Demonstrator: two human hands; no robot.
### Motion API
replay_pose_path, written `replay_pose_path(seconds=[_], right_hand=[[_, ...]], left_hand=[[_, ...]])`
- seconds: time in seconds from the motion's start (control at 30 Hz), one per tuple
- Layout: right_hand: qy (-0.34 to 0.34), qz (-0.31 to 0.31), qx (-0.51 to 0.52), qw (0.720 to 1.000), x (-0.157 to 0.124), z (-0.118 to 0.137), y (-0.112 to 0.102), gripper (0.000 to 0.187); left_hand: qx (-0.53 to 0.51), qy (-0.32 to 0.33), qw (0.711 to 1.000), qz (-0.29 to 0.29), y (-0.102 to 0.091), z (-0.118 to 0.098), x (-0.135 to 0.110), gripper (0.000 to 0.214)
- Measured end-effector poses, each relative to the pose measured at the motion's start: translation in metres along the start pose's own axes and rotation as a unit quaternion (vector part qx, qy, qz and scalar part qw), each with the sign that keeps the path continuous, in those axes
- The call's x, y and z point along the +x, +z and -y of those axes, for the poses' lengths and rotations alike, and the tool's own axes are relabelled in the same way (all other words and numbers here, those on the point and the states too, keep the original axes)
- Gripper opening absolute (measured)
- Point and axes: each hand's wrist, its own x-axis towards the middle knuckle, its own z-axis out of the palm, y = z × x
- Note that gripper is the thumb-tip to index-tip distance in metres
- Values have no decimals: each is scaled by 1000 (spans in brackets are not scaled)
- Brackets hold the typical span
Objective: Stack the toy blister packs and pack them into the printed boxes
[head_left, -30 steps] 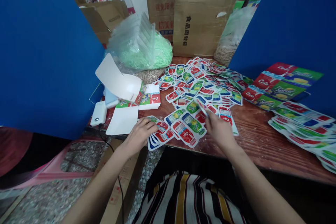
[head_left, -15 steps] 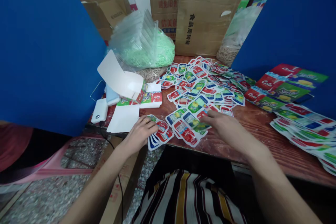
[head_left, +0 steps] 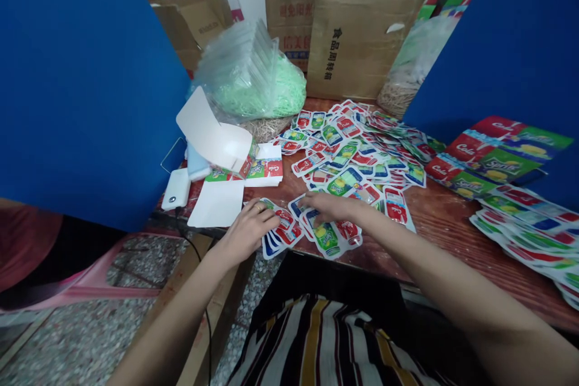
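Left of the heap of glossy red, green and blue printed paper cutouts (head_left: 347, 154), the left hand (head_left: 248, 230) rests, fingers bent, on 1 fanned stack of matching cutouts (head_left: 287, 230); I cannot tell whether it grips. At the heap's front-left, the right hand (head_left: 330, 207) curls over loose bottle-printed cutouts (head_left: 326, 239), grip unclear.

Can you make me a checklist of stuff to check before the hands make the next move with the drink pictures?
1. Left hand on the small stack: ok, touching it.
2. Right hand at the nearby Sprite cutout: ok, right over it.
3. Right fingers gripping a cutout: cannot tell, the hand hides it.
4. Small stack wholly over the table: not ok, a corner pokes past the front edge.
5. Big pile tidy: not ok, it's scattered.
6. White device away from both hands: ok.
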Motion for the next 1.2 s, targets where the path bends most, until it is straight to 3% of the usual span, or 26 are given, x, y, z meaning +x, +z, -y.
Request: replay_pose_path(seconds=[0.13,0.23,0.37,0.47,0.53,0.6,0.7,0.77,0.83,0.9,1.0,1.07,1.2], right_hand=[[18,-8,-44,999,-5,3,0,33],[-1,-70,-73,995,-16,2,-1,19],[-27,-103,23,994,-42,-6,-8,14],[30,-181,87,979,-68,-18,-18,21],[81,-304,130,940,-85,-28,-25,29],[132,-413,217,875,-99,-40,-27,37],[200,-503,343,767,-111,-57,-24,41],[237,-569,331,715,-116,-67,-22,40],[257,-628,256,689,-119,-74,-21,40],[249,-617,241,707,-119,-77,-21,41],[209,-510,288,783,-107,-74,-16,43],[215,-475,241,818,-91,-71,-7,38],[259,-503,21,824,-58,-72,19,20]], left_hand=[[5,2,1000,-1,-1,-1,1,31],[12,1,1000,2,-1,-2,1,30],[17,0,1000,3,-1,-3,0,29],[16,0,1000,5,-2,-4,-1,29],[15,0,1000,5,-1,-4,-2,29],[15,1,1000,5,-1,-4,-2,28],[14,2,1000,5,0,-4,-2,26],[16,3,1000,9,0,-5,-1,26],[20,3,1000,13,1,-5,-1,26],[25,4,1000,15,2,-5,-1,24],[33,9,999,15,3,-5,-2,23],[36,9,999,12,4,-5,-2,22],[40,13,999,9,5,-5,-2,24]])
